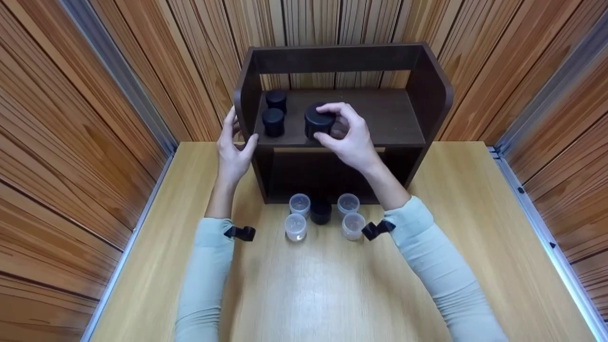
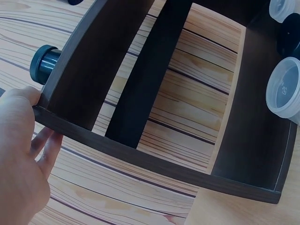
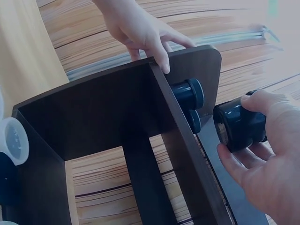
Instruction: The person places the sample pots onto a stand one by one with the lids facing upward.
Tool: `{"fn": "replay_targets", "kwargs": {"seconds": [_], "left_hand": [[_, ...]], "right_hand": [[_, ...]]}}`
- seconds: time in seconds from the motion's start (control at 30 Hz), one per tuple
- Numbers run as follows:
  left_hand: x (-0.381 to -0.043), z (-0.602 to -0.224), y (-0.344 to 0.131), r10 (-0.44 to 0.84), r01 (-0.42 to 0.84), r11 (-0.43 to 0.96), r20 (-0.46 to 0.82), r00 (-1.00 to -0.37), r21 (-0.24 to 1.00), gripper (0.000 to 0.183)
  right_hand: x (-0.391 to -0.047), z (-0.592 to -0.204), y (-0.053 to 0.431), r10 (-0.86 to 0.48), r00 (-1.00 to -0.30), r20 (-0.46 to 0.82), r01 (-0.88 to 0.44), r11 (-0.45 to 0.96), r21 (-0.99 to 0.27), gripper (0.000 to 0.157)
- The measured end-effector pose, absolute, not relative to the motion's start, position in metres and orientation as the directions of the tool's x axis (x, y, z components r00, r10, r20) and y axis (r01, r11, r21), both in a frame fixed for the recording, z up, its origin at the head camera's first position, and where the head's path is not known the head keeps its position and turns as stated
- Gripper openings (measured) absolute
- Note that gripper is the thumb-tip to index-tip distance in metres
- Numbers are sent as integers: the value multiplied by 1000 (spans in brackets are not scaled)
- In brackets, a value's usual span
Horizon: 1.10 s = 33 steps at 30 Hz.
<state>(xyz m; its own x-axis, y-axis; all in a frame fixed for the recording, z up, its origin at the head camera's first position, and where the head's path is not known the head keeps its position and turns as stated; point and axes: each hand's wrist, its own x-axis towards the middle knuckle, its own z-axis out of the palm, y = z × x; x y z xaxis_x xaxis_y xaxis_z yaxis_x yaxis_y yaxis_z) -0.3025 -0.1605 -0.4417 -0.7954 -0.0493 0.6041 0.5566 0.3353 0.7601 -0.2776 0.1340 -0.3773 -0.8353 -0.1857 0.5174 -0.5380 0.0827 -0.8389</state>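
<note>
A booth-like setting is suggested: beyond the left hand and the right hand, and out to either side of them, the space is walled by wood-patterned panels, while the pale tabletop beneath the hands is edged by metal rails.

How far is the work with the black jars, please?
Apparently done: two black jars stand on the upper shelf. In hand: the right hand holds a third jar near it; the left hand grips the side panel. Probably left: one more jar among four clear cups on the table. The cups' part is unclear.
</note>
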Motion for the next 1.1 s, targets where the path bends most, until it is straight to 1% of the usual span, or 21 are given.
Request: {"fn": "replay_targets", "kwargs": {"seconds": [0.23,0.47,0.7,0.9,1.1], "left_hand": [[-302,-442,-161,-44,557,320,599,-799,766,75],[-301,-442,-160,-57,545,319,590,-805,775,75],[-303,-441,-160,-58,561,305,603,-796,770,76],[-303,-442,-159,-58,559,315,603,-796,767,76],[-303,-442,-160,-52,554,312,596,-801,772,76]], "right_hand": [[-298,-371,128,-197,-832,519,-543,98,-834,49],[-316,-369,124,-205,-833,514,-545,142,-827,49],[-332,-363,116,-181,-847,499,-526,152,-837,49],[-341,-364,111,-179,-867,466,-496,205,-844,48],[-348,-368,106,-149,-885,442,-466,253,-848,48]]}}
